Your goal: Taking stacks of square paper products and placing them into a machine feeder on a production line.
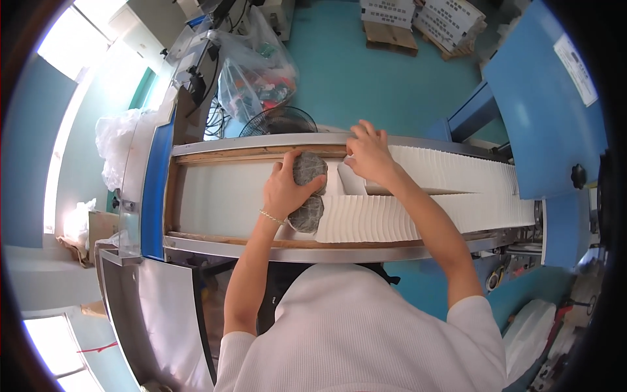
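Observation:
My left hand is closed around a rough grey block, thumb across its near side. A second grey block, with thin pale lines over it, sits just nearer me, against the end of a row of white folded pieces. My right hand is over the left end of the far white row, by the far rail. Its fingers are bent and partly apart, and nothing shows held in them. Beneath it a smooth white piece stands tilted; whether the fingertips touch it is hidden.
Both rows lie in a long wood-edged trough between metal rails. Blue machine housing rises at the right. Beyond the far rail are a black fan and a clear plastic bag. Boxes on pallets stand farther back.

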### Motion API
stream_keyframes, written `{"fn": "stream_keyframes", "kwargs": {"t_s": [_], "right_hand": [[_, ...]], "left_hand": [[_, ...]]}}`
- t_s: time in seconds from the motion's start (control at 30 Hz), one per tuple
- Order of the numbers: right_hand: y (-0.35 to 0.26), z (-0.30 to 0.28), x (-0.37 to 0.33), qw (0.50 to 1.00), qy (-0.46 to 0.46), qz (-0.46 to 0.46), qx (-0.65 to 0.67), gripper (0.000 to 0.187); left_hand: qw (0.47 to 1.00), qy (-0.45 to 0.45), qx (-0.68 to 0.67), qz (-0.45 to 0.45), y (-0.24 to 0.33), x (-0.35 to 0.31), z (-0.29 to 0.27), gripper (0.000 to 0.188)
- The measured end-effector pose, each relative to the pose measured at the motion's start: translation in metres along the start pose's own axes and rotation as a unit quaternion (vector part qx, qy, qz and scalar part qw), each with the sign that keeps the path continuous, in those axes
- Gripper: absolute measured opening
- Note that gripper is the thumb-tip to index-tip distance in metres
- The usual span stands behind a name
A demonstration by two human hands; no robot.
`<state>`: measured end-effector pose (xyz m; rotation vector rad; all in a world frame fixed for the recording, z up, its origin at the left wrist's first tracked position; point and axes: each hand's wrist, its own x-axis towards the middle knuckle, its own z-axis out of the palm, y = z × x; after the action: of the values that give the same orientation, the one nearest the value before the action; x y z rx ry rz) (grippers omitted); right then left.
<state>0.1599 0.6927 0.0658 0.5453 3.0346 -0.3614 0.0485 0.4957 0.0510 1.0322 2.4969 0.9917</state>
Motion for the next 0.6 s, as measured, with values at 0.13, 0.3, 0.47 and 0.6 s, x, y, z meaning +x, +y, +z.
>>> {"fn": "stream_keyframes", "kwargs": {"t_s": [0.13, 0.3, 0.47, 0.6], "right_hand": [[0.003, 0.016, 0.01, 0.998, 0.062, -0.016, -0.023, 0.012], [-0.004, 0.022, 0.03, 0.996, 0.051, 0.069, -0.019, 0.014], [-0.003, 0.032, 0.035, 0.99, 0.087, 0.1, -0.047, 0.016], [0.012, 0.03, 0.019, 0.978, 0.176, 0.114, 0.008, 0.013]], "left_hand": [[1.0, -0.003, 0.002, 0.0, -0.003, 0.001, 0.002, 0.076], [0.999, 0.002, -0.013, 0.035, -0.008, 0.005, 0.001, 0.072], [0.994, -0.061, -0.03, 0.085, 0.0, 0.022, 0.006, 0.073], [0.969, -0.16, -0.175, 0.062, 0.012, 0.023, 0.009, 0.07]]}}
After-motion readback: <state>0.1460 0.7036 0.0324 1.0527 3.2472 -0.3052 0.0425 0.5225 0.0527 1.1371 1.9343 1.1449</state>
